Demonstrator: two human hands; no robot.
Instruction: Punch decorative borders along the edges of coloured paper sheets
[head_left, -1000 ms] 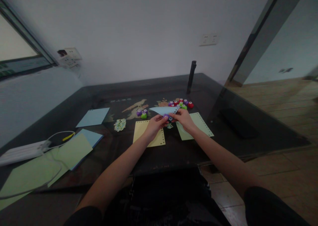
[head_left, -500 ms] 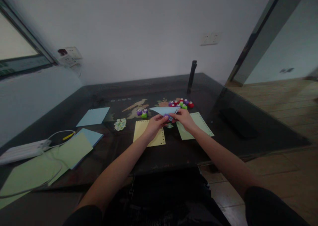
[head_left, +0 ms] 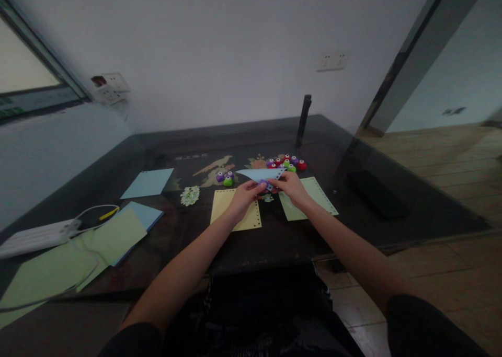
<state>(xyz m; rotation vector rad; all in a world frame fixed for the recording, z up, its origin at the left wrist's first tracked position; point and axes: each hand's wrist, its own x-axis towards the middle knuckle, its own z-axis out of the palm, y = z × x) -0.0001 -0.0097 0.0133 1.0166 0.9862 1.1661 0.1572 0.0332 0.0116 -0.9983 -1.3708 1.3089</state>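
A light-blue paper sheet (head_left: 259,174), with dark holes along its right edge, is held up above the table. My right hand (head_left: 289,187) is closed on the sheet's right part, fingers close to the row of holes. My left hand (head_left: 246,196) pinches a small purple block (head_left: 263,183) at the sheet's lower edge, and the right fingertips meet it. The block's exact kind is too small to make out. Under my left wrist lies a yellow sheet (head_left: 223,203) with holes. Beneath my right wrist is a pale green sheet (head_left: 314,195), also holed along one edge.
Several red, green and purple one-eyed balls (head_left: 301,165) sit behind my hands, with a smaller group (head_left: 228,180) to the left. More blue paper (head_left: 149,183) and green paper (head_left: 117,234) lie left, near a white power strip (head_left: 37,239). A black upright stick (head_left: 303,121) stands behind; a dark case (head_left: 374,194) rests right.
Almost nothing differs. Both hands keep their hold on the sheet and purple block; the view has shifted very slightly.
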